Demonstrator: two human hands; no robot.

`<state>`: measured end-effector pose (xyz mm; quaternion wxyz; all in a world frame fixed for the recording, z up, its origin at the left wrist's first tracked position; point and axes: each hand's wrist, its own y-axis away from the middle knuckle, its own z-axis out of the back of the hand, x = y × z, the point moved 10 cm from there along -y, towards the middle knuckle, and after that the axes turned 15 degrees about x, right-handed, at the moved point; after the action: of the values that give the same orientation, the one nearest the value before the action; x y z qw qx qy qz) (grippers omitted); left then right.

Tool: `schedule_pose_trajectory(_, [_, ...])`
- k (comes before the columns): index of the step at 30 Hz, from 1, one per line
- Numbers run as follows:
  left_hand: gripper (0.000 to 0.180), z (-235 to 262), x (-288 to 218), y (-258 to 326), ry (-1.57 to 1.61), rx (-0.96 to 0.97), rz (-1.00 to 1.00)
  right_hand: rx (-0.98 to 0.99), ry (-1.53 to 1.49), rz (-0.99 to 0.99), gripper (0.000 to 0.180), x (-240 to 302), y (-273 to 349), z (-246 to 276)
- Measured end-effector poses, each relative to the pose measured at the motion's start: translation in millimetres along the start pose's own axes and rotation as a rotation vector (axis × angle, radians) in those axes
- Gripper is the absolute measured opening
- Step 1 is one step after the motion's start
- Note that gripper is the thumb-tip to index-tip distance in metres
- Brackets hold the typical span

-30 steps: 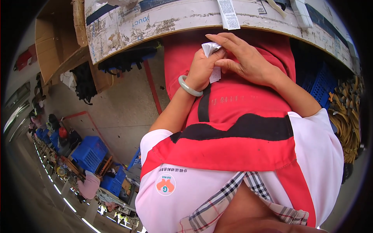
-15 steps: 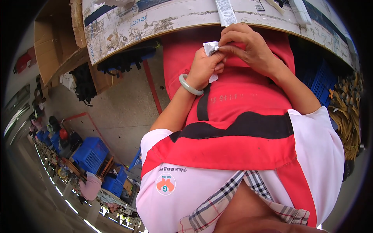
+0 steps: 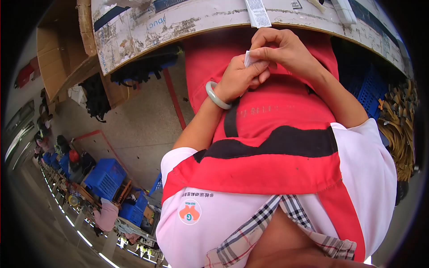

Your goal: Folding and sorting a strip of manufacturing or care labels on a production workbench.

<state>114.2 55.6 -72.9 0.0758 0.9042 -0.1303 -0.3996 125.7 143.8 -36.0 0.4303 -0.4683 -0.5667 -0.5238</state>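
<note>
Close together in front of my red apron [image 3: 268, 111], both hands work on a small white label [image 3: 247, 59]. My left hand [image 3: 240, 78], with a pale bangle at the wrist, is closed around its lower part. The thumb and fingers of my right hand [image 3: 282, 50] pinch its upper edge. Most of the label is hidden by the fingers. Just beyond my right hand, a printed white label strip [image 3: 258, 14] lies over the table's near edge.
The worn, cardboard-covered table [image 3: 196, 27] spans the top. At left stand an open cardboard box [image 3: 62, 58] and black items [image 3: 95, 96]. On the right are a blue crate [image 3: 371, 91] and a pile of tan strips [image 3: 397, 129]. A co-worker in pink [image 3: 106, 215] is far off.
The label, fanned out above my left fist earlier, now shows only as a narrow piece. My right hand has come slightly lower, nearer the left, with its thumb over the label's edge.
</note>
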Motion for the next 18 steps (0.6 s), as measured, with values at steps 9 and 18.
schedule_pose_trajectory(9, [0.02,1.6,4.9,-0.5,0.174,0.004,0.009,-0.008,0.139,-0.016,0.03,19.5,5.2,6.0])
schedule_pose_trajectory(18, [0.016,2.4,-6.8,1.7,0.01,-0.017,0.031,-0.257,0.564,0.137,0.018,64.8,10.5,60.2])
